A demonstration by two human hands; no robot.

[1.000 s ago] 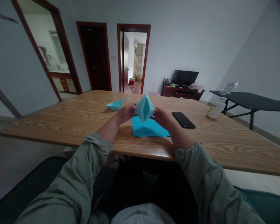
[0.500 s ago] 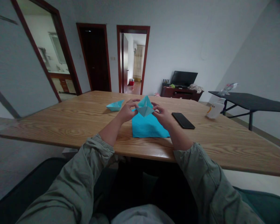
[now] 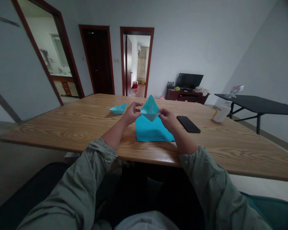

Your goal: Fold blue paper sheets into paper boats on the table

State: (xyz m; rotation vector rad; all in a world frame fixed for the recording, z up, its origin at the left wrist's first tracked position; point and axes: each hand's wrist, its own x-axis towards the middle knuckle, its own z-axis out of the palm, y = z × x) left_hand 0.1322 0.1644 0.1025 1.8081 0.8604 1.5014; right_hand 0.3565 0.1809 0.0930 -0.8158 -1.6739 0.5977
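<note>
A light-blue folded paper boat (image 3: pixel 150 110) is held up between my two hands, its pointed middle upward and its hull spread toward me. My left hand (image 3: pixel 132 113) pinches its left end with closed fingertips. At its right end, my right hand (image 3: pixel 166 117) grips the paper between thumb and fingers. Below the boat lies a flat bright-blue sheet of paper (image 3: pixel 152 131), partly covered by my right hand and wrist. Another light-blue paper boat (image 3: pixel 118 109) rests on the table just left of my left hand.
The wooden table (image 3: pixel 74 127) stretches out around me. A black phone (image 3: pixel 188 124) lies right of my right hand. Farther right stands a whitish container (image 3: pixel 221 112), beside a black folding table (image 3: pixel 259 103). A television (image 3: pixel 189 80) stands on a cabinet at the back.
The boat's middle peak stands taller and its hull looks more opened out. My fingers have shifted outward toward its two ends. The other boat and the phone stay put.
</note>
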